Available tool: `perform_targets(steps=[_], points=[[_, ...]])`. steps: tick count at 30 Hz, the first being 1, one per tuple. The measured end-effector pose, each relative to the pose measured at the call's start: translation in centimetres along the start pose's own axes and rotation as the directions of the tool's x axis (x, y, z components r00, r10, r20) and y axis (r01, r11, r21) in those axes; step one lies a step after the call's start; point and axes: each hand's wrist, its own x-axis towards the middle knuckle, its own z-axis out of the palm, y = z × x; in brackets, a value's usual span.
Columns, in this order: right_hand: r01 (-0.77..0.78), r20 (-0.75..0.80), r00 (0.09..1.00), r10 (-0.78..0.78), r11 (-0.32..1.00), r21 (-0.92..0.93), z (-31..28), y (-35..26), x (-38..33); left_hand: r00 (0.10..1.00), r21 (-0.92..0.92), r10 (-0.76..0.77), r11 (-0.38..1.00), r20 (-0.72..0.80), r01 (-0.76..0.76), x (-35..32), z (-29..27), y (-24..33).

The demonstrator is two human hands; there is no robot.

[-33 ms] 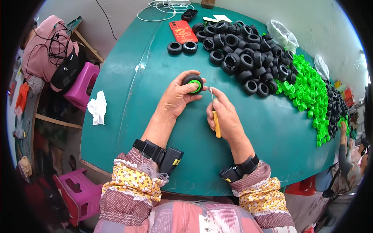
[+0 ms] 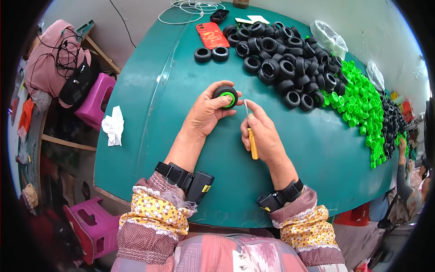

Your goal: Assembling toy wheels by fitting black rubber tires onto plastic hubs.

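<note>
My left hand (image 2: 202, 113) is closed around a small toy wheel, a black tyre (image 2: 219, 92) with a bright green hub (image 2: 230, 95) inside it. The thumb presses on the hub's face. Just to the right, my right hand (image 2: 264, 136) grips a screwdriver (image 2: 253, 144) by its yellow handle. Its thin metal shaft points up, away from me, along the index finger. The shaft's tip is close to the wheel, with a small gap between them.
A heap of black tyres (image 2: 290, 68) covers the table's (image 2: 181, 90) far right, beside a pile of green hubs (image 2: 362, 99). Two loose tyres (image 2: 211, 55) lie near a red phone (image 2: 212, 35). Crumpled tissue (image 2: 113, 126) is at the left. Another person's arm (image 2: 402, 158) reaches in at far right.
</note>
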Motion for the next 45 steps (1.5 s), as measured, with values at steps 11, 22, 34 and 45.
perform_targets(steps=[11,22,34,45], points=[[0.024,-0.002,1.000,-0.024,0.997,-0.075,-0.2,-0.5,-0.7,0.989,0.361,0.080,0.925,0.129,-0.121,-0.1,1.4,-0.6],[-0.186,0.326,0.944,0.050,0.897,0.400,-1.3,-0.5,-1.0,0.968,0.351,0.163,0.910,0.191,-0.222,-1.1,2.6,0.0],[-0.329,0.415,0.904,0.101,0.785,0.525,-1.2,-0.2,-1.3,0.949,0.570,0.134,0.772,0.285,-0.280,-1.3,2.3,0.9],[-0.205,0.230,0.964,0.133,0.924,0.322,-0.6,-1.1,-1.7,0.932,0.729,0.197,0.581,0.304,-0.361,-1.4,2.8,0.1]])
